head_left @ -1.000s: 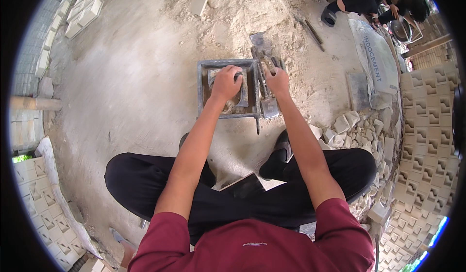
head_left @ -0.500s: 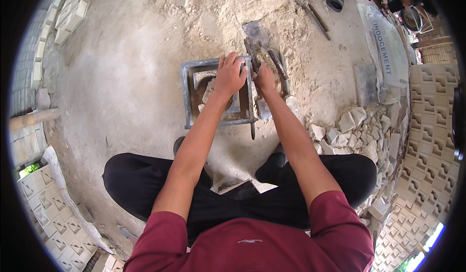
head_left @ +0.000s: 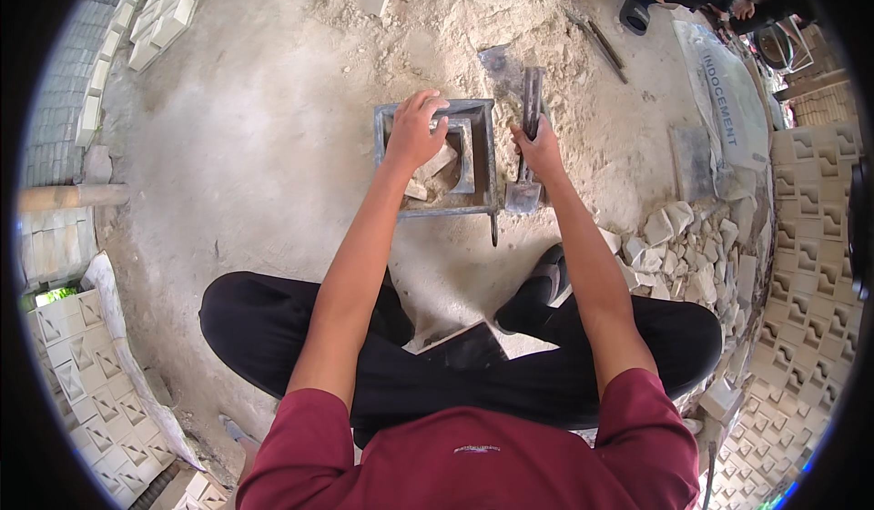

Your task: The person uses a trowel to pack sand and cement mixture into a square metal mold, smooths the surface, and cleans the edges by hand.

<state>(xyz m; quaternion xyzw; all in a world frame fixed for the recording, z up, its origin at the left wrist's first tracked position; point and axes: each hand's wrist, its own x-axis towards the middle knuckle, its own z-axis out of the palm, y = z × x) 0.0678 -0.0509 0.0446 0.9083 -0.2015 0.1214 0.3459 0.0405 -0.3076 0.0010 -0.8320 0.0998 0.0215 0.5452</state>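
Note:
A grey rectangular metal mould frame (head_left: 437, 211) stands on the dusty floor before me. Inside it are a smaller metal insert (head_left: 466, 155) and pale broken chunks (head_left: 440, 160). My left hand (head_left: 416, 137) is over the mould's far left part, fingers spread and gripping nothing; whether its fingertips touch the rim I cannot tell. Just right of the mould, my right hand (head_left: 541, 149) is closed round a dark metal bar tool (head_left: 533, 100). A flat square blade (head_left: 523, 198) shows below that hand, in line with the bar; their join is unclear.
Pale powder (head_left: 455, 32) is heaped beyond the mould. Broken pale pieces (head_left: 660, 237) pile up at right, near a plastic sack (head_left: 719, 91). Patterned blocks (head_left: 806, 255) are stacked along the right side. Another person's foot (head_left: 635, 14) is at the far right.
My left hand has shifted left across the mould, off its right side. My right hand has moved right, bringing the bar tool away from the mould's edge. The whole view has shifted slightly.

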